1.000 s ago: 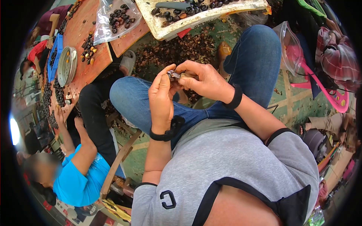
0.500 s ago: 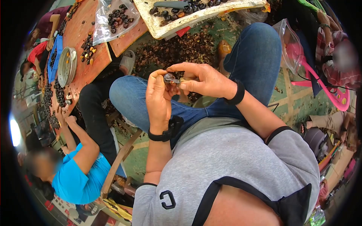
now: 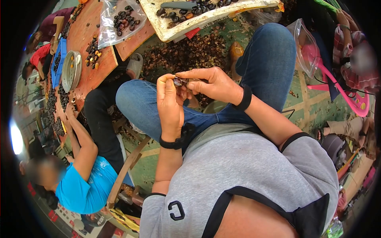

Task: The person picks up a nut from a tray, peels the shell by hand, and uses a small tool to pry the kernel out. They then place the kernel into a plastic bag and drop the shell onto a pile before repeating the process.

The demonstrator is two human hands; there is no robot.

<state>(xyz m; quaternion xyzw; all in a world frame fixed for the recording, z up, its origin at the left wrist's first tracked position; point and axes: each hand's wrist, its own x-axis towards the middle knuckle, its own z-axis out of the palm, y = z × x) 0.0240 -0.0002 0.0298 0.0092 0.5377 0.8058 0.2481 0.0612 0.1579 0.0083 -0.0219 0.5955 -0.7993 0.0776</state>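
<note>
Two hands, left (image 3: pixel 171 101) and right (image 3: pixel 216 85), pinch what seems a dark nut (image 3: pixel 178 81), grips nearly closed.

"What part of the small dark thing (image 3: pixel 178 81) can't you and I see?"

"Your left hand (image 3: pixel 170 105) hides some of it, and it's too small to name. I can't tell what is under the fingers of your right hand (image 3: pixel 214 84)."

"And up top?"

"The frame cuts off the white tray (image 3: pixel 167 36) and the clear bag (image 3: pixel 106 33)."

"The heads?"

"Blurry, on the blue-shirted person (image 3: pixel 85 190) at lower left and the plaid-shirted person (image 3: pixel 346 47) at upper right."
</note>
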